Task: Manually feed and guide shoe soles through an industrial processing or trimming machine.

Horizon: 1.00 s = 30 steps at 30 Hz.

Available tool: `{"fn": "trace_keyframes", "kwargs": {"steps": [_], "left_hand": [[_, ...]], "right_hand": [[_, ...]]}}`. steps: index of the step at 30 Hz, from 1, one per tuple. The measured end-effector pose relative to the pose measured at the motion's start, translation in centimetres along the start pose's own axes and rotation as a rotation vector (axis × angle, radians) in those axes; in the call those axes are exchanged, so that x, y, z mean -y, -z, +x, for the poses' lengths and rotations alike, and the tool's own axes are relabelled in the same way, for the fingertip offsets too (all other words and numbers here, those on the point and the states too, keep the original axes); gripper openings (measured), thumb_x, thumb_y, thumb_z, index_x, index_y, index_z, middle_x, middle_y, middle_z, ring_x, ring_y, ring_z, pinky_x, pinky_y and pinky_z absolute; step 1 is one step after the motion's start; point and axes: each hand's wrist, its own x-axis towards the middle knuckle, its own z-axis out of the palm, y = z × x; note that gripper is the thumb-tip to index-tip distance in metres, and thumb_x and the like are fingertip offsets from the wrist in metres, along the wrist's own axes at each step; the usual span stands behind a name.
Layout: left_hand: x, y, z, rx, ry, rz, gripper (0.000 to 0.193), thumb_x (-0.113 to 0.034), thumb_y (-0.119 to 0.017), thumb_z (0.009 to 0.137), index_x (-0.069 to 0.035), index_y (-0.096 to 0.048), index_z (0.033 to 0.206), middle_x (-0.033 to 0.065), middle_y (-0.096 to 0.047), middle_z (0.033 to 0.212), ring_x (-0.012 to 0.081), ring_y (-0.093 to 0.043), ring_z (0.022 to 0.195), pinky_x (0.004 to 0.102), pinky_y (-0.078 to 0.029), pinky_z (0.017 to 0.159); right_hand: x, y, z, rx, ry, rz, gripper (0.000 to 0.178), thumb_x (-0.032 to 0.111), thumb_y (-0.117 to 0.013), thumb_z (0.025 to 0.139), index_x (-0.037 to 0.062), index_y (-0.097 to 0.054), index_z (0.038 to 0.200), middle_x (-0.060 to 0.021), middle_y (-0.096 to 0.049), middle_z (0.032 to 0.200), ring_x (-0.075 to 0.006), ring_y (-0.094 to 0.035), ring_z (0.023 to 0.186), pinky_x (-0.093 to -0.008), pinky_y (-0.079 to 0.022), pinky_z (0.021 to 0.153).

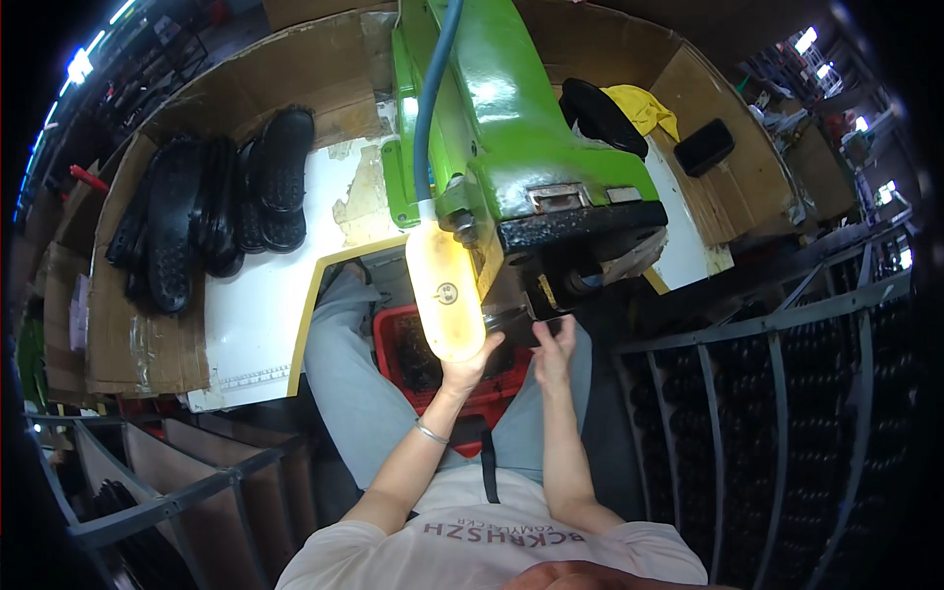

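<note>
A green machine (pixel 511 108) stands in front of me, its dark head overhanging my lap. Under that head, a black piece (pixel 508 319), most likely a shoe sole, spans the gap between my hands. My left hand (pixel 470 368) grips its left end, thumb on top; the glowing lamp (pixel 444 295) hides most of those fingers. At the other end, my right hand (pixel 555 356) has its fingers bent around the piece's edge beside the machine's working part (pixel 551 290). Several black soles (pixel 285 162) lie piled on the white table (pixel 251 334) to the left.
Cardboard walls (pixel 147 344) ring the table. Below my hands a red bin (pixel 393 339) sits between my knees. A black phone-like object (pixel 704 147) and a yellow cloth (pixel 641 108) lie at the right. Metal racks (pixel 723 423) holding black items stand close by my right side.
</note>
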Motion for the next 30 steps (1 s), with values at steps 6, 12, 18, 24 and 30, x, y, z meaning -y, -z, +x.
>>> {"fn": "trace_keyframes", "kwargs": {"steps": [6,12,18,24,30], "left_hand": [[-6.2,0.6,2.0,0.176,-0.185,0.138,0.039,-0.003,-0.082,0.069,0.001,-0.058,0.098,0.0053,-0.064,0.088,0.0134,-0.062,0.079,0.0281,-0.052,0.075],[-10.6,3.4,2.7,0.100,-0.208,0.025,0.034,0.008,-0.072,0.068,0.004,-0.056,0.097,0.0111,-0.064,0.087,0.0173,-0.064,0.078,0.0282,-0.054,0.071],[-11.0,8.5,2.6,-0.051,-0.125,-0.244,0.035,0.005,-0.076,0.068,-0.002,-0.052,0.092,0.0040,-0.054,0.082,0.0112,-0.053,0.072,0.0231,-0.044,0.069],[-10.7,14.8,2.5,0.105,-0.032,-0.401,0.033,0.002,-0.077,0.071,-0.006,-0.050,0.089,0.0022,-0.051,0.080,0.0148,-0.054,0.075,0.0317,-0.048,0.076],[-10.2,16.3,3.7,0.322,0.080,0.452,0.032,0.003,-0.076,0.067,-0.004,-0.056,0.091,0.0087,-0.064,0.088,0.0200,-0.062,0.082,0.0405,-0.050,0.085]], "right_hand": [[8.9,-0.6,0.7,-0.110,0.491,-0.403,0.059,0.002,-0.082,0.068,0.0037,-0.052,0.119,-0.0061,-0.054,0.109,-0.0170,-0.055,0.099,-0.0290,-0.045,0.089],[11.6,-4.0,-0.6,0.083,0.642,-0.485,0.070,0.005,-0.084,0.065,-0.0035,-0.048,0.125,-0.0173,-0.040,0.133,-0.0238,-0.049,0.116,-0.0345,-0.047,0.094],[9.9,-5.9,-1.8,0.236,0.680,-0.471,0.071,0.002,-0.084,0.063,-0.0079,-0.049,0.125,-0.0212,-0.043,0.136,-0.0289,-0.051,0.118,-0.0377,-0.044,0.099],[8.1,-9.7,-3.1,0.326,0.821,-0.475,0.066,0.001,-0.087,0.056,-0.0060,-0.060,0.116,-0.0160,-0.063,0.115,-0.0230,-0.063,0.096,-0.0305,-0.051,0.083],[7.8,-10.9,-3.3,0.358,0.895,-0.555,0.053,-0.003,-0.082,0.057,-0.0073,-0.062,0.106,-0.0156,-0.067,0.099,-0.0217,-0.065,0.088,-0.0315,-0.053,0.078]]}}
